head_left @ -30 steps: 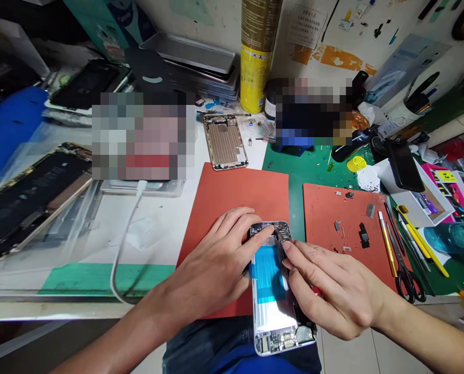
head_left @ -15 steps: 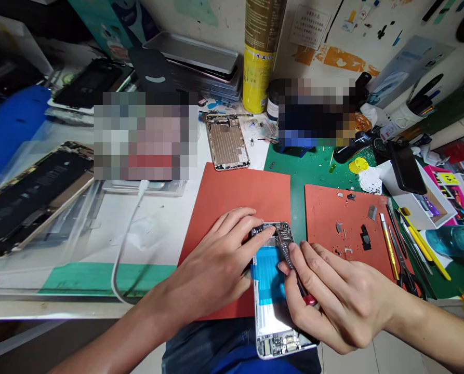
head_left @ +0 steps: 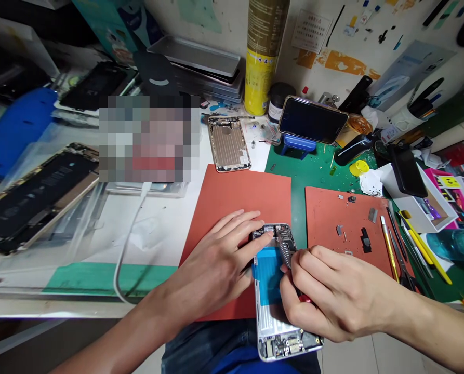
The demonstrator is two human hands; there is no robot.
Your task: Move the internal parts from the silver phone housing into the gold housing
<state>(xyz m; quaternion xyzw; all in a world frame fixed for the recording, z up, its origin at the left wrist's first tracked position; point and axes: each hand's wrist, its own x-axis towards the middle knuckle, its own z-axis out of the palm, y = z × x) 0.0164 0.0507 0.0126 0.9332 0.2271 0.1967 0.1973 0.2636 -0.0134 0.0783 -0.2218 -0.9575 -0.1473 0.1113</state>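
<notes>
An opened silver phone housing [head_left: 273, 317] with a blue film [head_left: 269, 275] lies tilted over the near edge of a red mat [head_left: 247, 195]. My left hand [head_left: 226, 259] wraps round its left side, a fingertip on the parts near its top. In my right hand [head_left: 329, 293] is a slim tool with a ridged metal grip [head_left: 284, 252], held between thumb and fingers. The tool's tip points at the top end of the housing and is too small to make out. Part of the tool's red end shows below my fingers.
A second red mat [head_left: 321, 213] on the right carries small parts, with scissors, tweezers and yellow-handled tools beside it. A gold phone housing [head_left: 229, 145] lies behind. A dark phone [head_left: 313, 119] leans on a blue stand. A white cable [head_left: 118, 259] runs down at left.
My right hand has shifted slightly, its fingers more curled round the tool. The housing's lower end shows a bit more. My left hand is nearly unmoved.
</notes>
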